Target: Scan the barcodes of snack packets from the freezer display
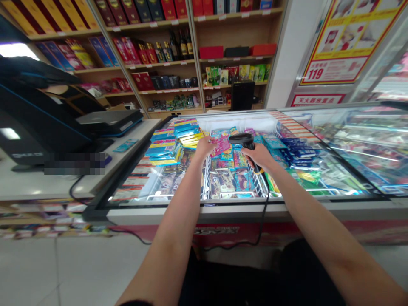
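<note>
Above the glass-topped freezer [236,214], my left hand [205,146] pinches a small pink packet [220,145] by its left side. My right hand [259,156] is wrapped round the grip of a black barcode scanner [241,139], whose head points left toward the packet. The scanner's black cable [264,214] hangs from its handle over the freezer's front. Stacks of blue and yellow packets [165,146] lie left of my left hand. To the right of my right hand are dark blue packets [298,152].
A counter [127,158] on the left carries a black checkout terminal [41,114], a flat scale-like device [110,121] and a blue packet [126,145]. Shelves [159,63] of boxes and bottles stand behind. Wire baskets of packaged goods show through the glass.
</note>
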The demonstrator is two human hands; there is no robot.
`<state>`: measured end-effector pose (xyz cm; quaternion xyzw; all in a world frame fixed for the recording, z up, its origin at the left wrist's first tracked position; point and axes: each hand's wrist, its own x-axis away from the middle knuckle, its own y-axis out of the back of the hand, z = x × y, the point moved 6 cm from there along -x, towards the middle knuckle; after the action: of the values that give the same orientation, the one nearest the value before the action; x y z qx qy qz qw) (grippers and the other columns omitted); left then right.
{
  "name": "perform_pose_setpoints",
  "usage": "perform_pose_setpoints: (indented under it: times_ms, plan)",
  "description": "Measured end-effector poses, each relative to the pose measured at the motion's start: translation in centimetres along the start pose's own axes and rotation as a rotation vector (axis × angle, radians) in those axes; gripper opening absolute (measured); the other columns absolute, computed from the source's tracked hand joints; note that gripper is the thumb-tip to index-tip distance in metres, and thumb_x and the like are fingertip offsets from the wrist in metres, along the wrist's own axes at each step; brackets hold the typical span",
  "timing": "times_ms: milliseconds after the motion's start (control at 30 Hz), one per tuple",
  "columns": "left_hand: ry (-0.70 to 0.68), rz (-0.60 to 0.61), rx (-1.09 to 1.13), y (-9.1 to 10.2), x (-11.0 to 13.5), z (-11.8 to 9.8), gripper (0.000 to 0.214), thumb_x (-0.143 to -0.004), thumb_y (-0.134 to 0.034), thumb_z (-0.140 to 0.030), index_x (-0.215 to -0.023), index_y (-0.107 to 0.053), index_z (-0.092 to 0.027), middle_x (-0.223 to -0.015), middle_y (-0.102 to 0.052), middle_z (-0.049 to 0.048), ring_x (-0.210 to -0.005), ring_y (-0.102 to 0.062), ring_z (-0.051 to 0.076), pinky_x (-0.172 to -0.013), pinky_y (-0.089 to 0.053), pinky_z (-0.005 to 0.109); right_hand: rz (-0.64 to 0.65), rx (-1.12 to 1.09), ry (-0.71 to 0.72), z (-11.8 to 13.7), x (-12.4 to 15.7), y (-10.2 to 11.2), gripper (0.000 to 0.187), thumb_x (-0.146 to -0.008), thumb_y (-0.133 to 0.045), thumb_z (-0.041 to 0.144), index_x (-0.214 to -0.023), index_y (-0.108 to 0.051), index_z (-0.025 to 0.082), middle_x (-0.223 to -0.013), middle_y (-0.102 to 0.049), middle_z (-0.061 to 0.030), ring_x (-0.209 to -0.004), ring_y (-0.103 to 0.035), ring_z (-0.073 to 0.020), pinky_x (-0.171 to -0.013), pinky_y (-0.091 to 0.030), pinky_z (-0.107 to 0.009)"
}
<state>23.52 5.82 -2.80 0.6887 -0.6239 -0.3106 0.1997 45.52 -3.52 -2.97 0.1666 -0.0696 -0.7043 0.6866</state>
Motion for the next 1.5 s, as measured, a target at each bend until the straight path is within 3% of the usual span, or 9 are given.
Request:
perform_pose_setpoints:
  times_ms: [533, 733, 933, 1133, 1267, 1367, 1500]
  plan:
    - [-0.021, 0.005, -0.027, 0.0, -0.2, 0.1, 0.027, -0.071, -0.069, -0.022, -0.098, -0.073, -0.019, -0.074, -0.07, 0.0005, -0.071, -0.065, 0.016, -0.065, -0.046, 0.022, 0.023, -0.02, 0.005, 0.0, 0.1, -0.1, 0.025, -0.078, -0.062, 0.032, -0.061, -0.047, 0.022, -0.041, -0.05, 0.0022, -0.03, -0.044, -0.0114, -0.03, -0.035, -0.023]
    - [0.075, -0.003, 0.159, -0.3, 0.5, -0.4, 0.019, -0.069, -0.073, -0.023, -0.088, -0.07, -0.018, -0.074, -0.07, 0.0012, -0.073, -0.067, 0.017, -0.067, -0.05, 0.024, -0.024, -0.082, -0.026, 0.1, 0.8, 0.3, 0.024, -0.076, -0.064, 0.03, -0.062, -0.046, 0.023, -0.043, -0.05, 0.0034, -0.03, -0.044, -0.0107, -0.029, -0.035, -0.022]
    - [0.195, 0.163, 0.602, -3.5, 1.9, -2.7, 0.015, -0.072, -0.071, -0.015, -0.072, -0.056, -0.017, -0.062, -0.062, -0.0031, -0.065, -0.065, 0.012, -0.07, -0.054, 0.025, -0.132, -0.205, -0.027, 0.2, 2.7, 3.0, 0.023, -0.074, -0.069, 0.033, -0.069, -0.048, 0.022, -0.046, -0.051, 0.0047, -0.031, -0.044, -0.0113, -0.029, -0.036, -0.023]
    - [0.183, 0.231, 0.825, -7.4, 3.1, -6.4, 0.017, -0.072, -0.071, -0.012, -0.074, -0.054, -0.016, -0.061, -0.063, -0.0024, -0.063, -0.065, 0.011, -0.074, -0.056, 0.028, -0.297, -0.332, -0.063, -0.7, 4.9, 7.7, 0.024, -0.071, -0.072, 0.034, -0.074, -0.052, 0.021, -0.051, -0.054, 0.0039, -0.034, -0.046, -0.0111, -0.029, -0.037, -0.023]
    - [0.119, 0.266, 0.91, -10.0, 3.7, -9.7, 0.009, -0.078, -0.068, -0.017, -0.076, -0.06, -0.015, -0.071, -0.069, 0.0017, -0.076, -0.069, 0.013, -0.081, -0.055, 0.027, -0.395, -0.399, -0.047, -1.5, 5.9, 10.0, 0.025, -0.072, -0.071, 0.035, -0.074, -0.052, 0.021, -0.054, -0.054, 0.0041, -0.034, -0.046, -0.0104, -0.029, -0.038, -0.023]
    - [-0.019, 0.284, 0.718, -11.3, 4.3, -12.0, 0.012, -0.085, -0.061, -0.024, -0.081, -0.066, -0.014, -0.084, -0.073, 0.0052, -0.089, -0.07, 0.017, -0.085, -0.054, 0.028, -0.452, -0.43, -0.011, -1.8, 6.4, 11.0, 0.024, -0.072, -0.071, 0.035, -0.075, -0.052, 0.02, -0.054, -0.053, 0.0043, -0.034, -0.046, -0.0098, -0.029, -0.039, -0.023]
    - [-0.218, 0.093, 0.169, -11.1, 5.1, -13.2, 0.024, -0.083, -0.065, -0.033, -0.098, -0.072, -0.017, -0.108, -0.073, 0.0073, -0.104, -0.066, 0.022, -0.095, -0.049, 0.032, -0.501, -0.453, 0.027, -2.2, 6.8, 11.6, 0.024, -0.073, -0.07, 0.035, -0.072, -0.052, 0.02, -0.053, -0.053, 0.0046, -0.033, -0.046, -0.0093, -0.029, -0.038, -0.022]
